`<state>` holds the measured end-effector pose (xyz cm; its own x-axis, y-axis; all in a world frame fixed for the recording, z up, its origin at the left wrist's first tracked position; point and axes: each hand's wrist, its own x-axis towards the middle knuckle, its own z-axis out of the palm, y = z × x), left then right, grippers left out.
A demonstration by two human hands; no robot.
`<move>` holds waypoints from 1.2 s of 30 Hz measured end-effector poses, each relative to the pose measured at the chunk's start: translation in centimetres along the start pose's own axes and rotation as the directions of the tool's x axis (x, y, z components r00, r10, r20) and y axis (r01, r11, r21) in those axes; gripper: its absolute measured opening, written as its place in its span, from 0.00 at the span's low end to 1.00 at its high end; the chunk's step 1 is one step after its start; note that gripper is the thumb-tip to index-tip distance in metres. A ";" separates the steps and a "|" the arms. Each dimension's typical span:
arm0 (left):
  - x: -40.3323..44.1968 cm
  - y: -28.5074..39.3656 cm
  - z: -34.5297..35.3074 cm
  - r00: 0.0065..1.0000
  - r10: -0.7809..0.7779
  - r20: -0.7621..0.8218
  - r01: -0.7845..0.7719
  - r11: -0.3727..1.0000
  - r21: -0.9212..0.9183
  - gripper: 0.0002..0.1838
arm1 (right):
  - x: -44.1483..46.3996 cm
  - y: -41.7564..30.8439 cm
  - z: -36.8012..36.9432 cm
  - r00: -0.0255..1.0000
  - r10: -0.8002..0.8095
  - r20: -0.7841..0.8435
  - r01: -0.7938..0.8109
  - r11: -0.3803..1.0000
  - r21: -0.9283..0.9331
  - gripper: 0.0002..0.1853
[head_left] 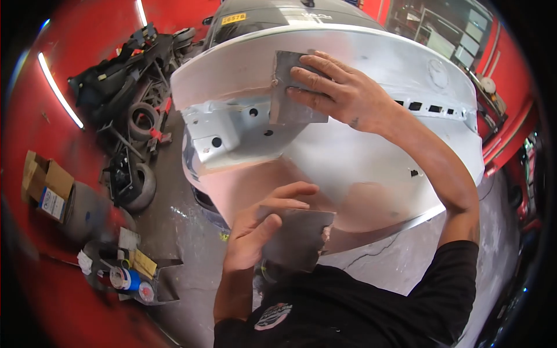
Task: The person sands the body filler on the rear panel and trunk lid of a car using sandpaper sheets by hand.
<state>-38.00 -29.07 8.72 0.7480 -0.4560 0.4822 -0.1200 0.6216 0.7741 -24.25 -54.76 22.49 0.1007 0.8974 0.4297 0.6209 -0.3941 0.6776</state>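
My right hand [342,87], fingers laid together across it, holds a flat grey putty spreader [284,104] against the trunk lid [371,52] of a car. Lower down, my left hand [252,226] grips a second flat grey putty spreader [296,238], thumb on the near side. A lump of pale pinkish putty [326,233] sticks to that one's right edge. Pinkish filler patches [371,206] show on the pale grey car rear [313,156]. The surface under the upper spreader is hidden.
Car parts and tires [139,122] are piled along the red wall at left. A cardboard box [49,177] sits on a drum-like shape, with cans [125,278] on a stand below. Round and square holes [216,142] open in the car's rear panel.
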 end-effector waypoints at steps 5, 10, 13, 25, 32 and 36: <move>-0.2 0.6 0.6 0.997 -0.069 -0.017 0.067 0.995 -0.080 0.25 | 2.9 -0.6 1.0 0.999 -0.015 0.043 0.013 0.999 0.043 0.26; -0.2 0.9 0.5 0.999 -0.053 -0.011 0.052 0.998 -0.027 0.26 | 5.4 -0.9 1.7 0.996 -0.056 0.064 0.054 0.998 0.030 0.25; 0.0 1.1 0.5 0.999 -0.046 0.011 0.046 0.998 -0.036 0.26 | 5.8 -0.7 1.5 0.994 -0.074 0.082 0.073 0.997 0.014 0.25; -0.1 0.6 0.6 0.997 -0.061 0.047 0.065 0.993 -0.103 0.24 | 8.8 -1.6 2.1 0.987 -0.076 0.140 0.079 0.997 -0.021 0.24; 0.0 0.7 0.2 0.995 -0.079 0.064 0.085 0.991 -0.105 0.23 | 11.5 -1.6 3.7 0.986 -0.114 0.118 0.116 0.993 -0.009 0.23; 0.1 0.5 0.3 0.990 -0.110 0.086 0.122 0.982 -0.143 0.22 | 11.4 -1.6 3.7 0.984 -0.110 0.141 0.109 0.994 0.013 0.22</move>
<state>-38.22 -29.04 9.27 0.6978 -0.5750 0.4272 0.0668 0.6460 0.7604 -21.24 -43.13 24.08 0.1407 0.9542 0.2641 0.6382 -0.2913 0.7127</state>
